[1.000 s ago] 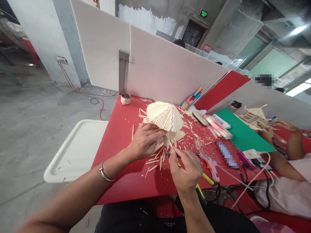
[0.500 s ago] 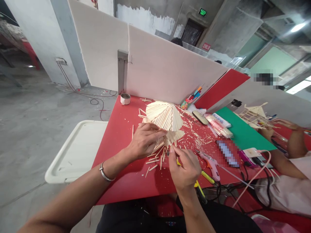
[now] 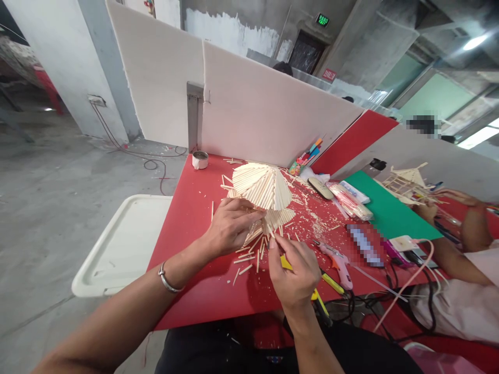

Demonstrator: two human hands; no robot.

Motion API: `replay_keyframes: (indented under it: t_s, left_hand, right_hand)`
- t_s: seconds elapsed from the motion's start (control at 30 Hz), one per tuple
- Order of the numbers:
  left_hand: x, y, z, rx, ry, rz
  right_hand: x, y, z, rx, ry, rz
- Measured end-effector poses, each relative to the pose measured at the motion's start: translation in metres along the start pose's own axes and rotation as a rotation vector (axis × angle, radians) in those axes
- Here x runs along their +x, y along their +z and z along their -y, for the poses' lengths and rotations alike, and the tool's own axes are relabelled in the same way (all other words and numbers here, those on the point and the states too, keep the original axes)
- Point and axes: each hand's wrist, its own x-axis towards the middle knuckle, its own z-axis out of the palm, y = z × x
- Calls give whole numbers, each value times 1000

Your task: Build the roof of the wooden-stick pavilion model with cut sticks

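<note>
A model built of pale wooden sticks (image 3: 262,186) stands on the red table (image 3: 187,293), its upper roof shaped like a cone with a second stick layer below. My left hand (image 3: 234,224) is closed on the model's lower left part; its fingertips are partly hidden. Just right of it, my right hand (image 3: 295,265) pinches a short pale stick (image 3: 272,234) against the front of the lower layer. Loose cut sticks (image 3: 245,269) lie beneath and in front of the model. A yellow tool (image 3: 286,262) shows partly behind my right hand.
A pink glue gun (image 3: 340,264), a yellow cutter (image 3: 332,283), cables and a blurred-out device lie right. Behind are a metal cup (image 3: 200,160), a pen holder (image 3: 296,166) and stick packs (image 3: 351,201). A co-worker's arms (image 3: 473,223) are at far right, by another stick model.
My right hand has shifted slightly left and up toward the model, and a pale stick now shows at its fingertips. My left hand keeps its place on the model.
</note>
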Motion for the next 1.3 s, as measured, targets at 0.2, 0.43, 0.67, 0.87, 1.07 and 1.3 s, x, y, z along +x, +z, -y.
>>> replay_keyframes:
  t_s: [0.2, 0.43, 0.67, 0.87, 1.07, 1.3]
  left_hand:
    - [-1, 0, 1, 2, -13, 5]
    - [0, 1, 2, -20, 3, -11]
    - [1, -1, 4, -12, 10, 5]
    - [1, -2, 6, -14, -6, 36]
    - [7, -28, -18, -28, -63, 32]
    - [-6, -27, -100, -868, -1061, 91]
  right_hand:
    - [-2, -2, -1, 18, 13, 11]
    - [0, -1, 0, 32, 14, 0]
    - [3, 1, 2, 28, 53, 13]
    - [3, 7, 2, 22, 74, 0]
    - [10, -10, 9, 139, 63, -85]
    - [-9, -49, 23, 278, 35, -25]
